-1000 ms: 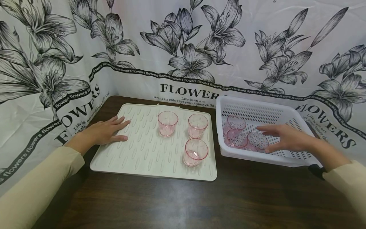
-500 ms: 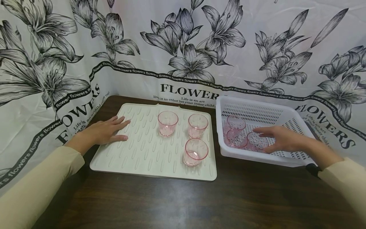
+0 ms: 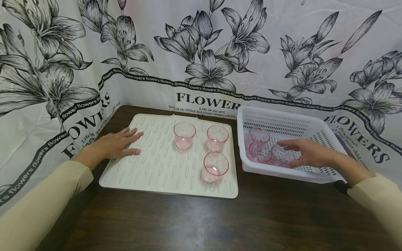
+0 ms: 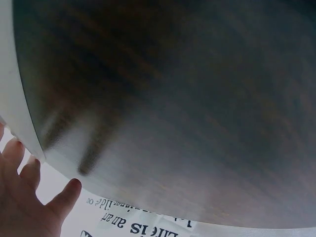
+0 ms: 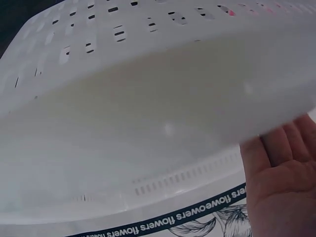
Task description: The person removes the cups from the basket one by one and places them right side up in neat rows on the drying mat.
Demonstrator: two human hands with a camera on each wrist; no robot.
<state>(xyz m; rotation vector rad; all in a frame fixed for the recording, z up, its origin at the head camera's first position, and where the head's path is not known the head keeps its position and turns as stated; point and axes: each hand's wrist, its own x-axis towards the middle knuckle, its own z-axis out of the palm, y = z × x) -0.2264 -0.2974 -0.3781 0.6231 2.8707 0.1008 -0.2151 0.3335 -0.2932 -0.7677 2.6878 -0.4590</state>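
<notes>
With its fingers spread, my left hand (image 3: 116, 143) rests on the left edge of a white ridged drying mat (image 3: 157, 167). Toward the mat's right side stand three clear pink glasses: a back one (image 3: 184, 136), one to its right (image 3: 217, 138) and a front one (image 3: 215, 167). My right hand (image 3: 314, 153) reaches into a white slotted plastic basket (image 3: 267, 170), fingers and thumb on opposite sides of a pink glass (image 3: 279, 155) at its rim. Two more pink glasses, a rear one (image 3: 259, 134) and a nearer one (image 3: 260, 152), sit beside it. The right wrist view hides the fingertips behind the basket wall (image 5: 148, 118).
Mat and basket stand side by side on a dark wooden table (image 3: 188, 219). A white curtain (image 3: 150, 45) with black flower prints hangs behind and to the left. The basket's raised walls surround the glasses inside.
My right hand has moved slightly left, bringing thumb and fingers closer about the glass in the basket. The left hand and the glasses on the mat have stayed in place.
</notes>
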